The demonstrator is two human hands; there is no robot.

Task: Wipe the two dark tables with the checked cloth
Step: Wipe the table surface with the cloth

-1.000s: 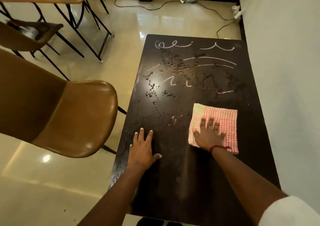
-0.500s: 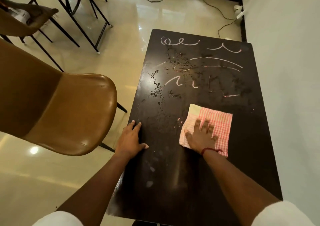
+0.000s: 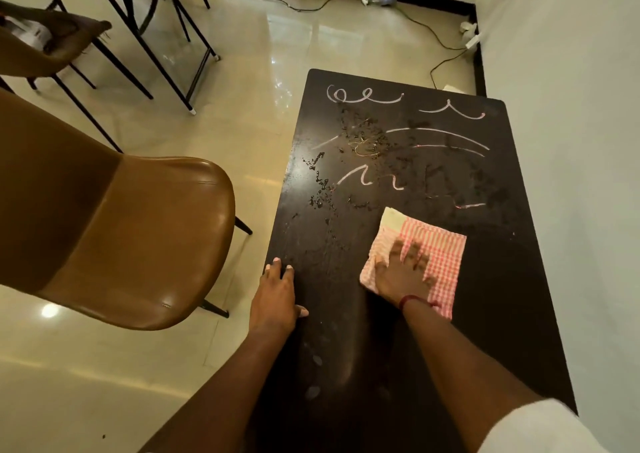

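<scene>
A dark table [image 3: 502, 314] is partly wiped; pale scribbles [image 3: 408, 140] and crumbs [image 3: 360, 140] remain beyond the fingertips, the near half looks cleaner, and no second dark table is in view. The right hand [image 3: 401, 272] lies flat, fingers spread, pressing the checked cloth [image 3: 443, 255] onto the tabletop; the left hand [image 3: 275, 296] rests open on the table's left edge, holding nothing.

Wall [image 3: 571, 140] hugs table [image 3: 502, 314] right; chair [image 3: 138, 244] crowds left.

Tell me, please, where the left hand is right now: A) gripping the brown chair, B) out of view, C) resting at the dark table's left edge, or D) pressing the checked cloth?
C: the left hand lies flat at the dark table's left edge, while the right hand presses the checked cloth.
</scene>
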